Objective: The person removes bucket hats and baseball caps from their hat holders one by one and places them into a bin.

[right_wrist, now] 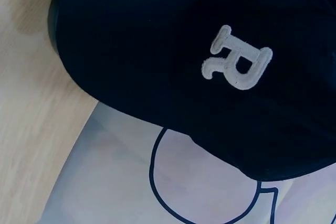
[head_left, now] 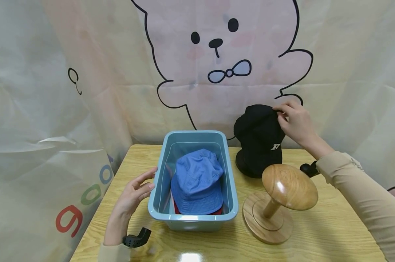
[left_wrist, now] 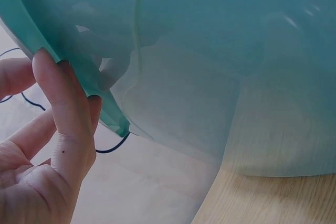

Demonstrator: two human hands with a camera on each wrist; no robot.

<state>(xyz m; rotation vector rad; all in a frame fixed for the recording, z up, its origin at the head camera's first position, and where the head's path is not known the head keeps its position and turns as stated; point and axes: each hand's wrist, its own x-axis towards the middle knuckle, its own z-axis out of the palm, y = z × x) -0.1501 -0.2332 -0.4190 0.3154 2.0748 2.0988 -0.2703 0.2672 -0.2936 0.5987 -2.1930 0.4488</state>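
Observation:
At the back right, a black baseball cap (head_left: 261, 134) hangs with its crown up and brim down near the table. My right hand (head_left: 295, 120) pinches its upper edge between thumb and fingers. A pale letter R shows on the cap (right_wrist: 262, 103) in the right wrist view, where the hand is out of sight. My left hand (head_left: 133, 194) has its fingers loosely extended at the left rim of a blue plastic bin (head_left: 193, 217); the left wrist view shows the fingertips (left_wrist: 44, 59) against the rim. Inside lies a blue bucket hat (head_left: 197, 182) over something red, mostly hidden.
A wooden hat stand (head_left: 289, 187) with a rounded, tilted top and circular base stands right of the bin, in front of the cap, near my right forearm. The wooden table (head_left: 138, 160) ends at a printed cloth backdrop (head_left: 135, 109) behind and at the left.

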